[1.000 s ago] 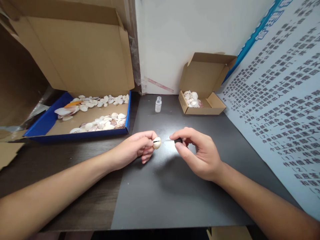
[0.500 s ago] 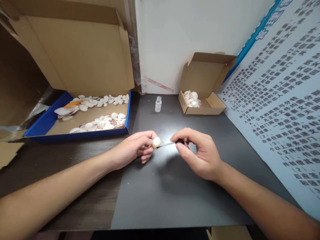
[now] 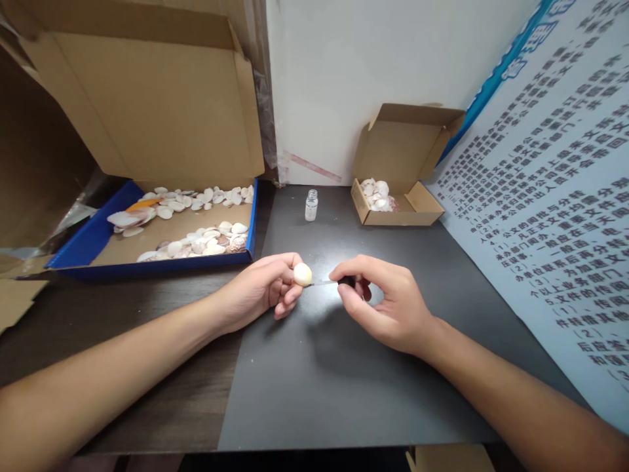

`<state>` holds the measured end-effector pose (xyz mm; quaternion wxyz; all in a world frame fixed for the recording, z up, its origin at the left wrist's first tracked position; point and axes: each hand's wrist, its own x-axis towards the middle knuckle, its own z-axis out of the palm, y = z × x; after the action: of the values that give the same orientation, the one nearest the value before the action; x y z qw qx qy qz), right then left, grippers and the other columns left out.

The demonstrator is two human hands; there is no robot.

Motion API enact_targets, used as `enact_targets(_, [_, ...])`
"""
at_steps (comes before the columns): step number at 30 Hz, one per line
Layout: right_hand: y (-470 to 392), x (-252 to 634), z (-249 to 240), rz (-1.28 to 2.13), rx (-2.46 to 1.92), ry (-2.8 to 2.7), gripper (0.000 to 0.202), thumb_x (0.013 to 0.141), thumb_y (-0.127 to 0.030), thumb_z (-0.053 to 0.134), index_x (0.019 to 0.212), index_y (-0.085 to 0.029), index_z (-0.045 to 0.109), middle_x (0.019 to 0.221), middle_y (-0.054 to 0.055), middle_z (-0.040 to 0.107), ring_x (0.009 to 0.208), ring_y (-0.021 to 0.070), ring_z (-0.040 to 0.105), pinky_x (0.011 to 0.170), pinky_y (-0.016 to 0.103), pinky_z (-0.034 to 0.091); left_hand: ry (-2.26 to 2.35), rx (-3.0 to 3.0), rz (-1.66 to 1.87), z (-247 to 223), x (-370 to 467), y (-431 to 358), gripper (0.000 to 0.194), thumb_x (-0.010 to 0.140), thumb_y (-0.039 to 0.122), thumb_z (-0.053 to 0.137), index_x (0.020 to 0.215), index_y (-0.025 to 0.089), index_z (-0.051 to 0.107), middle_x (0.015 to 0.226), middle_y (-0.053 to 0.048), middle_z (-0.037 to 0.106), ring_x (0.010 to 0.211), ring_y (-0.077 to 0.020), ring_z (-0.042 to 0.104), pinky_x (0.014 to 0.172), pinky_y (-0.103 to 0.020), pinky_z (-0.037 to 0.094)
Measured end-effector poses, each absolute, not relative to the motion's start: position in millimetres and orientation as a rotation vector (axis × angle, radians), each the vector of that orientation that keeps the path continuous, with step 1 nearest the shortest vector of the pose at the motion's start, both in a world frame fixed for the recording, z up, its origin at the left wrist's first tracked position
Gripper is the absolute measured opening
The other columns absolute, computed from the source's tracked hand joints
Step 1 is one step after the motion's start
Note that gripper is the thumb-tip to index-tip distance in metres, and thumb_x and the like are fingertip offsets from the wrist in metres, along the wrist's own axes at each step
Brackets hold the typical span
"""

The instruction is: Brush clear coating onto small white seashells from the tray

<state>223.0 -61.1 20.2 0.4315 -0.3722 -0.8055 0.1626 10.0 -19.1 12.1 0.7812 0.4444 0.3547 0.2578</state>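
Observation:
Between the thumb and fingers of my left hand [image 3: 268, 285] is a small cream-white seashell [image 3: 303, 275], its outer side facing up. My right hand [image 3: 383, 292] pinches a black cap [image 3: 346, 282] with a thin pale brush stem [image 3: 324, 283] pointing left. The stem's dark tip touches or nearly touches the shell's lower right edge. Both hands are held over the dark grey mat [image 3: 314, 393]. Farther back stands a small clear glass bottle [image 3: 311, 207] with a white label and no cap on its neck.
On the left, an open blue-sided cardboard box [image 3: 152, 267] holds many shells in two groups. A smaller open brown box [image 3: 401, 217] with shells stands at the back right. A printed poster [image 3: 550, 196] covers the right wall, and a white panel [image 3: 373, 65] stands behind.
My left hand has shifted slightly left and turned the shell, showing more of its rounded face. My right hand has followed a little left, the brush tip staying at the shell's edge.

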Motion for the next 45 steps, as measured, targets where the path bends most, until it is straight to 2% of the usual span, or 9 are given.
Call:
enact_targets(6, [-61.2,222.6,19.8,0.448,-0.881,-2.005,0.015,0.086,-0.012,0.057,0.095,-0.021,0.065,0.072,-0.002,0.067,0.055,0.0104,0.054,0.053,0.023,0.048,0.755,0.937,0.556,12.2,9.2,-18.5,0.012,0.082,0.019,0.051,0.072,0.019,0.045,0.051,0.003,0.052,0.038,-0.0082,0.043,0.040,-0.017,0.033])
enact_targets(10, [-61.3,222.6,20.1,0.411,-0.945,-2.005,0.013,0.084,-0.011,0.058,0.089,-0.021,0.064,0.068,-0.003,0.063,0.051,0.0095,0.050,0.053,0.023,0.046,0.760,0.945,0.557,11.2,9.0,-18.8,0.012,0.081,0.018,0.052,0.071,0.019,0.045,0.051,0.003,0.052,0.039,-0.0085,0.044,0.041,-0.017,0.034])
enact_targets(14, [-61.8,222.6,19.3,0.433,-0.890,-1.990,0.015,0.086,-0.012,0.058,0.095,-0.021,0.065,0.072,-0.002,0.066,0.056,0.0102,0.054,0.054,0.023,0.047,0.761,0.959,0.562,11.2,9.8,-19.5,0.010,0.081,0.019,0.053,0.073,0.019,0.047,0.050,0.003,0.051,0.040,-0.0085,0.043,0.042,-0.017,0.034])
enact_targets(17, [-62.2,222.5,18.3,0.428,-0.948,-2.003,0.012,0.085,-0.012,0.057,0.090,-0.021,0.064,0.068,-0.003,0.063,0.052,0.0098,0.050,0.053,0.023,0.046,0.752,0.963,0.566,11.3,10.1,-19.7,0.011,0.081,0.019,0.053,0.072,0.019,0.047,0.050,0.003,0.050,0.041,-0.0086,0.042,0.043,-0.018,0.035])
enact_targets(22, [-62.8,222.0,17.6,0.449,-0.917,-1.951,0.015,0.088,-0.013,0.056,0.098,-0.022,0.065,0.077,-0.002,0.068,0.058,0.0109,0.055,0.054,0.023,0.047,0.725,0.944,0.571,10.6,10.1,-19.2,0.008,0.080,0.018,0.053,0.072,0.018,0.051,0.050,0.005,0.042,0.044,-0.0083,0.037,0.044,-0.018,0.036])
enact_targets(27, [-62.2,221.5,17.8,0.426,-0.970,-1.954,0.013,0.086,-0.011,0.057,0.091,-0.021,0.064,0.071,-0.003,0.063,0.054,0.0101,0.050,0.053,0.024,0.045,0.731,0.923,0.563,10.0,10.4,-19.0,0.008,0.080,0.016,0.052,0.072,0.017,0.052,0.049,0.006,0.036,0.044,-0.0084,0.035,0.045,-0.019,0.036])
enact_targets(30, [-61.8,221.6,17.5,0.450,-0.923,-1.948,0.015,0.088,-0.013,0.056,0.097,-0.022,0.064,0.077,-0.002,0.066,0.058,0.0110,0.054,0.054,0.024,0.046,0.731,0.927,0.562,10.3,10.3,-19.1,0.009,0.080,0.016,0.052,0.072,0.018,0.051,0.050,0.007,0.034,0.044,-0.0087,0.035,0.045,-0.019,0.037])
enact_targets(40, [-60.9,223.3,17.8,0.438,-0.944,-1.969,0.017,0.090,-0.013,0.055,0.101,-0.023,0.066,0.078,-0.001,0.066,0.061,0.0121,0.055,0.057,0.025,0.047,0.714,0.940,0.562,9.3,10.0,-19.4,0.009,0.082,0.017,0.052,0.072,0.018,0.051,0.051,0.007,0.034,0.045,-0.0085,0.034,0.045,-0.019,0.036])
enact_targets(45, [-60.9,224.0,18.0,0.430,-0.973,-1.938,0.016,0.088,-0.011,0.056,0.096,-0.021,0.065,0.079,-0.001,0.066,0.059,0.0102,0.055,0.058,0.024,0.047,0.712,0.947,0.556,9.8,9.9,-19.7,0.009,0.081,0.017,0.052,0.072,0.018,0.051,0.052,0.006,0.036,0.046,-0.0088,0.034,0.045,-0.019,0.036])
